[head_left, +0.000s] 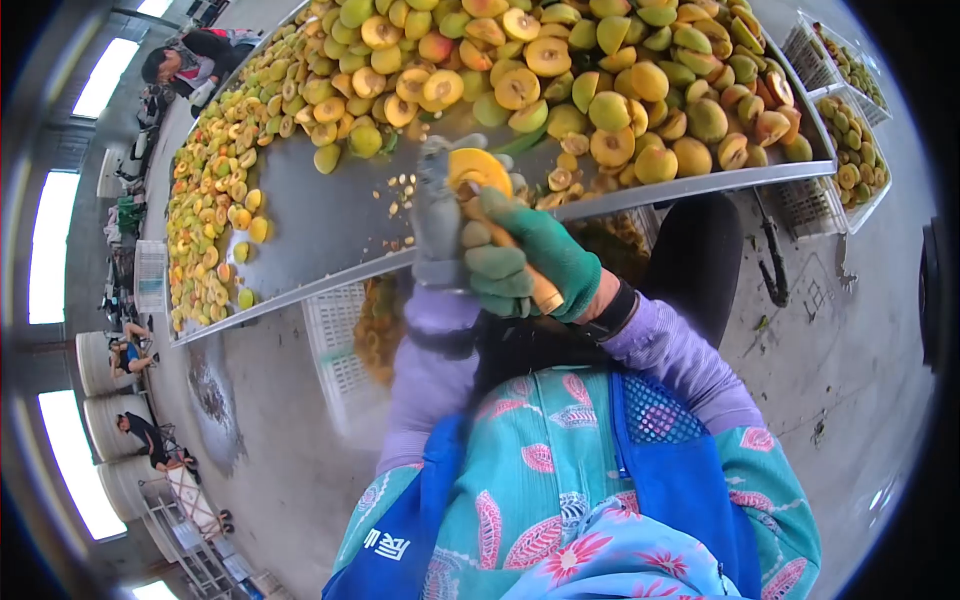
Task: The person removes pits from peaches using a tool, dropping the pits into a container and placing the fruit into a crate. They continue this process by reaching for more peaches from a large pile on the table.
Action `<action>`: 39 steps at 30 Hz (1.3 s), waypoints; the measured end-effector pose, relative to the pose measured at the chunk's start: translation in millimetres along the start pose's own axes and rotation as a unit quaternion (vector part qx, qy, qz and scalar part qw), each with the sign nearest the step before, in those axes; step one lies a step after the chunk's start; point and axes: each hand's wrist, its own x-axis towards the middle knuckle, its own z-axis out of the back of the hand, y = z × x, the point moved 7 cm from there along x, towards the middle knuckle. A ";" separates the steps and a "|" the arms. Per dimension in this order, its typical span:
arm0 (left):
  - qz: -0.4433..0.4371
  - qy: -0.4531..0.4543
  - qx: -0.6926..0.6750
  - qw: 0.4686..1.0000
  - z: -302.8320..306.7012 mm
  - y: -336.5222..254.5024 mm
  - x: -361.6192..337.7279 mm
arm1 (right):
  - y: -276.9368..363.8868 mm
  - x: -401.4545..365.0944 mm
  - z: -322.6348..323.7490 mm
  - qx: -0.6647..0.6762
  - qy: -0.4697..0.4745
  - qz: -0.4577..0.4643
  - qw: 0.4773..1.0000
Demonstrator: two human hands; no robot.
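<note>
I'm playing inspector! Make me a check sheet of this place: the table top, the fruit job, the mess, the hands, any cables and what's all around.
Surface: metal table with a raised edge, partly bare.
Job's things: a big heap of fruit, many cut open; one cut fruit and a wooden-handled tool in the hands.
Clutter: small bits scattered on the metal.
Grippers: gloved left hand holds the cut fruit; green-gloved right hand grips the tool.
Cables: nothing seen that is clearly a cable.
Surroundings: crates at the right, a dark wet-looking patch on the floor, other people at the left.
</note>
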 end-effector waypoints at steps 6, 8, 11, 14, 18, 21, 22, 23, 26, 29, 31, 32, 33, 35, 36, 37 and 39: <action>-0.154 0.085 0.152 0.973 14.2 -40.1 -36.4 | -39.9 4.9 -28.2 0.116 0.157 -0.053 0.979; -0.083 0.060 0.017 0.995 8.3 -30.2 -44.3 | -41.6 11.3 -37.0 0.126 0.180 -0.069 0.973; 0.076 -0.119 0.068 0.988 146.9 -34.7 -47.5 | -43.0 -0.9 -45.2 0.022 0.137 -0.042 0.989; -0.050 -0.229 0.442 0.866 170.6 -77.3 -78.4 | -17.0 -30.5 13.3 -0.058 -0.085 -0.028 0.994; -0.128 -0.166 0.730 0.651 92.8 -117.0 -26.4 | -8.9 -52.2 60.9 -0.154 -0.311 -0.027 0.937; -0.117 -0.035 0.741 0.660 6.7 -73.3 80.5 | 15.8 -62.2 39.3 -0.197 -0.343 0.020 0.918; -0.098 -0.098 0.695 0.705 -16.2 -57.0 107.0 | 26.4 -65.5 33.5 -0.217 -0.366 0.055 0.903; -0.155 -0.045 0.768 0.619 -36.9 -31.4 144.6 | 40.3 -67.4 21.8 -0.225 -0.366 0.121 0.895; -0.195 0.066 0.824 0.527 -69.2 8.2 183.7 | 80.2 -88.5 30.1 -0.262 -0.435 0.241 0.827; -0.188 0.111 0.821 0.528 -62.6 18.2 178.0 | 128.8 -93.3 34.9 -0.431 -0.440 0.337 0.712; -0.175 0.117 0.776 0.594 -47.6 12.3 167.3 | 146.6 -81.9 41.7 -0.523 -0.421 0.356 0.650; -0.159 0.115 0.727 0.658 -37.9 6.8 159.6 | 150.5 -75.5 35.6 -0.547 -0.411 0.353 0.638; -0.145 0.113 0.673 0.717 -29.9 1.4 151.1 | 153.1 -69.6 30.2 -0.571 -0.400 0.352 0.624; -0.146 0.102 0.575 0.799 -32.0 -14.3 111.2 | 150.9 -61.8 29.7 -0.654 -0.427 0.319 0.536; -0.231 0.119 0.598 0.758 -26.6 -16.7 90.3 | 148.8 -58.9 30.5 -0.692 -0.440 0.302 0.487; -0.315 0.135 0.614 0.711 -13.8 -14.6 72.6 | 146.0 -55.2 36.3 -0.705 -0.447 0.278 0.476; -0.297 0.138 0.409 0.852 0.6 -12.9 59.3 | 125.6 -47.5 40.4 -0.672 -0.457 0.303 0.498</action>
